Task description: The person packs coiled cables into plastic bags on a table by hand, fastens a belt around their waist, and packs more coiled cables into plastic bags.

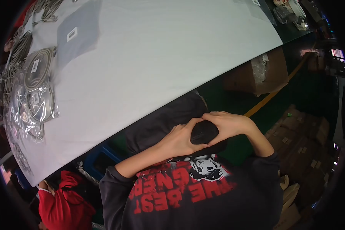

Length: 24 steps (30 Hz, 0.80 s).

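My left hand (180,138) and my right hand (230,124) meet over my lap, off the table's near edge. Their fingertips come together at the top and the thumbs at the bottom, making a ring. Within this ring shows a black rounded shape (204,132) with a faint line across it. I cannot tell its kind, nor surely separate it from the dark clothing behind. The fingers of both hands are curved closed around it. Dark trousers (161,124) lie just beyond the hands.
A white-covered table (149,57) spans the view ahead. Bagged coiled grey cables (38,71) lie along its left side near a clear labelled bag (80,32). An open cardboard box (272,73) stands right; stacked cartons (299,142) are behind. A person's red sleeve (61,203) is lower left.
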Tool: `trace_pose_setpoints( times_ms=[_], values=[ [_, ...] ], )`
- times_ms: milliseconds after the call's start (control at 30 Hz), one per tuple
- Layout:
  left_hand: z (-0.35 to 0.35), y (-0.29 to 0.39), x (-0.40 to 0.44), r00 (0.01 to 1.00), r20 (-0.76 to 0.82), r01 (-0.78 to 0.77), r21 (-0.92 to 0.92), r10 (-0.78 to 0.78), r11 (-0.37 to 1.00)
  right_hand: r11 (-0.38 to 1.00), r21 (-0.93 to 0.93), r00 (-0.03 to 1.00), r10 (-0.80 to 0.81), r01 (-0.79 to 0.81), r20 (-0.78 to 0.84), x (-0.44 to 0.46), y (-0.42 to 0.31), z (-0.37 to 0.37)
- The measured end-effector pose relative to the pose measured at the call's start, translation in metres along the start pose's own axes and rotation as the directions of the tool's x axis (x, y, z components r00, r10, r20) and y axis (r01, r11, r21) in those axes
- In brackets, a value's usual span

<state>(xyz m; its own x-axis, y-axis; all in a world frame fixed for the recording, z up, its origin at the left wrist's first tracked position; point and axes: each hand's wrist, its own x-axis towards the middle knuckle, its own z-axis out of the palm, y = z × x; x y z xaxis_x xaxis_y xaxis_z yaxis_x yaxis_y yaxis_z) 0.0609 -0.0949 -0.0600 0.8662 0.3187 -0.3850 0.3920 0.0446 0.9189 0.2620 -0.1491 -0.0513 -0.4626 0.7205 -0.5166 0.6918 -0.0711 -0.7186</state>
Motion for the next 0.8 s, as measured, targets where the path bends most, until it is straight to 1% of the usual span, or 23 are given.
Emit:
trace_pose_setpoints(
  times_ms=[33,100,133,167,233,267,300,333,367,400,433,467,500,567,600,667,700,733,767,800],
  values=[
    [0.003,0.002,0.003,1.0,-0.007,0.002,-0.002,-0.002,1.0,0.999,0.033,0.998,-0.013,0.011,0.062,0.002,0.007,-0.002],
    [0.008,0.008,0.009,1.0,-0.025,0.005,0.106,-0.002,0.994,0.995,0.1,0.982,-0.045,0.027,0.184,0.005,0.022,-0.003],
    [0.009,0.009,0.01,0.999,-0.032,0.008,0.158,-0.003,0.987,0.995,0.099,0.981,-0.048,0.03,0.19,0.005,0.029,0.0],
    [0.009,0.006,0.008,0.999,-0.037,0.01,0.154,-0.004,0.988,0.977,0.21,0.975,-0.023,-0.024,0.221,0.004,0.037,0.002],
    [0.011,-0.007,0.003,0.976,-0.112,-0.156,0.233,0.185,0.96,0.901,0.41,0.956,0.019,-0.143,0.293,0.0,0.055,0.007],
    [0.009,-0.011,0.0,0.949,-0.147,-0.229,0.278,0.277,0.933,0.904,0.403,0.952,0.018,-0.145,0.304,-0.003,0.065,0.011],
    [0.003,-0.015,-0.006,0.949,-0.16,-0.223,0.272,0.272,0.936,0.844,0.511,0.949,-0.008,-0.163,0.315,-0.008,0.075,0.018],
    [-0.008,-0.021,-0.016,0.96,-0.187,-0.156,0.255,0.207,0.954,0.771,0.61,0.946,-0.034,-0.18,0.322,-0.012,0.084,0.027],
    [-0.019,-0.028,-0.027,0.967,-0.212,-0.089,0.236,0.141,0.968,0.774,0.607,0.942,-0.039,-0.182,0.333,-0.018,0.094,0.038],
    [-0.027,-0.037,-0.039,0.945,-0.324,0.054,0.303,0.049,0.951,0.739,0.635,0.939,-0.009,-0.224,0.343,-0.024,0.103,0.051],
    [-0.034,-0.05,-0.052,0.9,-0.435,0.203,0.351,-0.033,0.914,0.7,0.663,0.935,0.02,-0.265,0.353,-0.03,0.111,0.065],
    [-0.041,-0.064,-0.066,0.862,-0.487,0.32,0.314,-0.138,0.894,0.698,0.663,0.932,0.015,-0.27,0.363,-0.037,0.117,0.081],
    [-0.044,-0.078,-0.077,0.812,-0.534,0.431,0.273,-0.237,0.86,0.633,0.682,0.913,0.102,-0.366,0.396,-0.044,0.123,0.097],
    [-0.043,-0.096,-0.089,0.797,-0.552,0.447,0.269,-0.244,0.853,0.474,0.7,0.845,0.264,-0.534,0.465,-0.051,0.127,0.115],
    [-0.042,-0.103,-0.093,0.783,-0.573,0.457,0.268,-0.241,0.848,0.477,0.697,0.843,0.26,-0.536,0.47,-0.049,0.13,0.115],
    [-0.036,-0.114,-0.096,0.764,-0.597,0.474,0.262,-0.245,0.841,0.31,0.613,0.687,0.324,-0.727,0.651,-0.041,0.132,0.107],
    [-0.032,-0.117,-0.093,0.766,-0.613,0.459,0.31,-0.195,0.832,0.22,0.553,0.594,0.339,-0.804,0.729,-0.035,0.132,0.102],
    [-0.029,-0.119,-0.088,0.768,-0.624,0.444,0.358,-0.142,0.821,0.223,0.552,0.594,0.336,-0.804,0.731,-0.03,0.132,0.093],
    [-0.028,-0.117,-0.081,0.771,-0.63,0.425,0.409,-0.086,0.808,0.353,0.698,0.78,0.203,-0.622,0.592,-0.026,0.129,0.079],
    [-0.028,-0.111,-0.075,0.772,-0.63,0.422,0.411,-0.083,0.808,0.445,0.804,0.907,0.045,-0.394,0.42,-0.022,0.127,0.064]
  ],
)
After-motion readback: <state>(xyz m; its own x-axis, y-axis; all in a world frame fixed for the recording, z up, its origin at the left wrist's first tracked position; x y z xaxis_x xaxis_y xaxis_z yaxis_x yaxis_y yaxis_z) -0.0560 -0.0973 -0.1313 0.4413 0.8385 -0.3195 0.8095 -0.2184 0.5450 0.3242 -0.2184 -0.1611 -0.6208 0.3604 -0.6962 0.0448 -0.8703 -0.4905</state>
